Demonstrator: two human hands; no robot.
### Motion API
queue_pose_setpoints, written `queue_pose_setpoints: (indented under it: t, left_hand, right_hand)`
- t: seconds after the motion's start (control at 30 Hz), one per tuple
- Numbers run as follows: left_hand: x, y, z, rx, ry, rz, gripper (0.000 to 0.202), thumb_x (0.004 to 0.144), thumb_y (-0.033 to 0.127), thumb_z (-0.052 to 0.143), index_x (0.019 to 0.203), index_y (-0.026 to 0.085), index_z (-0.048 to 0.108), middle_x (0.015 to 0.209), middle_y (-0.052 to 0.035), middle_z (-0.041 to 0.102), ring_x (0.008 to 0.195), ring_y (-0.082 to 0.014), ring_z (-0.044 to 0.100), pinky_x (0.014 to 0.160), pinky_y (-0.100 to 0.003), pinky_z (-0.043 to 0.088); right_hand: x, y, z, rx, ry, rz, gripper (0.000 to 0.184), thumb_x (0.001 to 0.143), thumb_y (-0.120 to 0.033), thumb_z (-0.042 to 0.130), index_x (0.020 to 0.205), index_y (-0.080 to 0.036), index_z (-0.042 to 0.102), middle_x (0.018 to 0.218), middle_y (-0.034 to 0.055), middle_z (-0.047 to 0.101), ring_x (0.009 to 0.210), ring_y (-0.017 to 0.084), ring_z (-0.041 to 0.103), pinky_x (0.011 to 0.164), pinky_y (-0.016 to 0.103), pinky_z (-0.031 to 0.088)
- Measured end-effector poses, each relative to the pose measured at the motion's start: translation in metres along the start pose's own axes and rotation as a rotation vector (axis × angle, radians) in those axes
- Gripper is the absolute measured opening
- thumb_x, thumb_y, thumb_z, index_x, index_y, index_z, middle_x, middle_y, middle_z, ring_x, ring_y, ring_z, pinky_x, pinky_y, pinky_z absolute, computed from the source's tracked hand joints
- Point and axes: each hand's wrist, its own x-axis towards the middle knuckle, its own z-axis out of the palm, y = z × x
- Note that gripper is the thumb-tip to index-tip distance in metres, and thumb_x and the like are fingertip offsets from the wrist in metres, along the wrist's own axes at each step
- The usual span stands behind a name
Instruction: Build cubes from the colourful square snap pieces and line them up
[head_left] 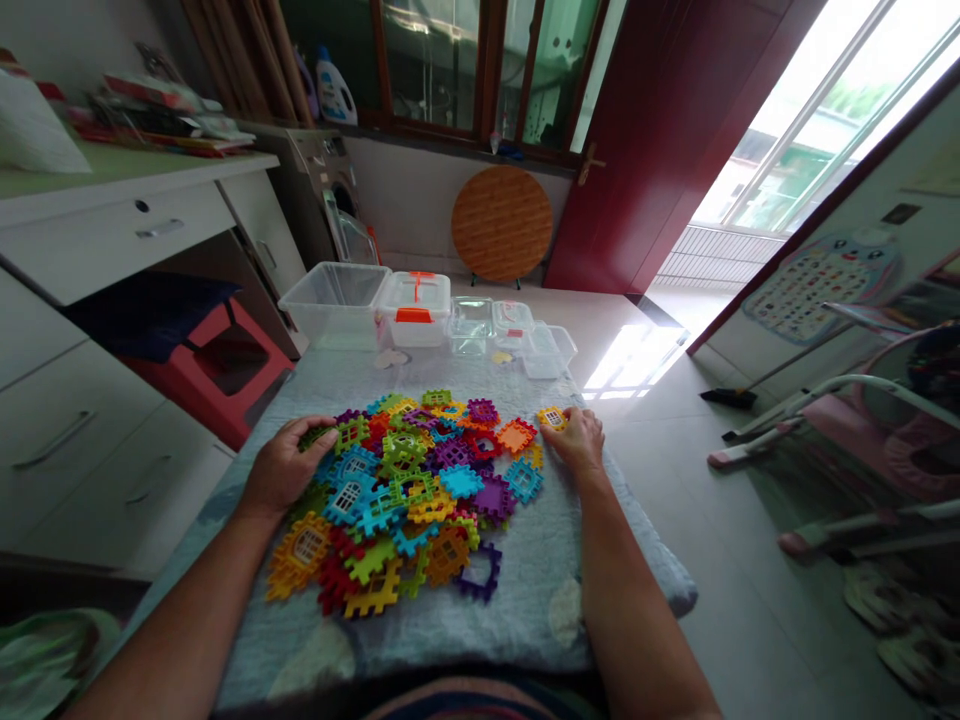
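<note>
A heap of colourful plastic interlocking blocks [405,475] lies spread on the cloth-covered table [517,635]. The blocks are flat with notched edges, and some have window grilles. My left hand [283,470] is at the heap's left side, its fingers closed on a green block [318,434]; the palm hides part of it. To the right of the heap, my right hand [579,440] pinches a yellow window block [552,418] by its right side. An orange block [517,435] and a blue window block [523,480] lie just left of that hand.
At the table's far edge stand an open clear bin [334,315], a lidded box with orange latches [415,325] and several smaller clear containers [471,328]. A red stool [225,360] is left of the table. A pink chair [855,425] stands right.
</note>
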Motion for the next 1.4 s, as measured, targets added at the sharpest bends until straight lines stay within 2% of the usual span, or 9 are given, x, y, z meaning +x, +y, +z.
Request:
queue_pose_setpoints:
  t: [0.3,0.47,0.7,0.93,1.07,1.3,1.4]
  left_hand:
    - [0.001,-0.002,0.001,0.009,-0.016,0.003,0.038,0.076,0.053,0.056,0.096,0.023,0.067,0.108,-0.006,0.068,0.105,-0.027,0.062,0.102,-0.04,0.045]
    - [0.0,0.0,0.0,-0.009,-0.013,0.009,0.037,0.074,0.053,0.056,0.094,0.023,0.067,0.108,-0.0063,0.069,0.105,-0.0278,0.063,0.101,-0.04,0.045]
    - [0.0,0.001,-0.001,-0.006,-0.021,0.015,0.037,0.075,0.053,0.056,0.093,0.023,0.067,0.107,-0.0068,0.069,0.104,-0.0277,0.062,0.101,-0.041,0.045]
    - [0.001,-0.001,-0.001,-0.006,-0.024,0.016,0.037,0.075,0.053,0.056,0.094,0.023,0.067,0.108,-0.0069,0.068,0.105,-0.0278,0.062,0.102,-0.041,0.045]
    - [0.001,0.0,0.0,-0.016,-0.017,0.012,0.037,0.074,0.053,0.057,0.094,0.023,0.067,0.108,-0.007,0.068,0.106,-0.0279,0.062,0.103,-0.04,0.044]
    - [0.0,0.001,-0.001,-0.008,-0.021,0.022,0.036,0.075,0.051,0.056,0.094,0.023,0.067,0.108,-0.0075,0.069,0.106,-0.0278,0.062,0.102,-0.04,0.045]
    - [0.0,0.001,-0.001,-0.016,-0.011,0.022,0.036,0.075,0.051,0.056,0.093,0.023,0.067,0.107,-0.0075,0.069,0.105,-0.0275,0.063,0.102,-0.04,0.045]
  right_hand:
    - [0.004,-0.008,0.001,0.002,0.047,0.068,0.052,0.075,-0.057,0.061,0.107,-0.016,0.066,0.113,0.016,0.062,0.109,0.033,0.055,0.091,0.044,0.042]
    - [0.013,-0.009,0.003,0.037,0.148,0.111,0.053,0.074,-0.051,0.063,0.113,-0.015,0.064,0.112,0.0173,0.061,0.109,0.034,0.054,0.09,0.046,0.041]
    - [0.014,-0.01,0.006,0.011,0.112,0.11,0.057,0.076,-0.056,0.062,0.113,-0.013,0.064,0.115,0.0202,0.06,0.111,0.037,0.052,0.09,0.048,0.04]
    - [0.017,-0.01,0.006,0.033,0.115,0.127,0.054,0.077,-0.054,0.062,0.112,-0.013,0.065,0.112,0.0184,0.061,0.111,0.035,0.052,0.091,0.047,0.04]
    - [0.018,-0.012,0.009,0.058,0.16,0.114,0.054,0.076,-0.055,0.063,0.111,-0.014,0.065,0.111,0.0175,0.062,0.11,0.035,0.053,0.09,0.047,0.039]
    - [0.015,-0.014,0.007,0.045,0.163,0.102,0.056,0.076,-0.055,0.063,0.113,-0.013,0.065,0.114,0.0195,0.06,0.11,0.037,0.051,0.09,0.048,0.039]
    - [0.01,-0.013,0.001,0.134,0.213,-0.024,0.054,0.078,-0.051,0.063,0.118,-0.016,0.063,0.118,0.0163,0.058,0.112,0.033,0.051,0.093,0.044,0.039]
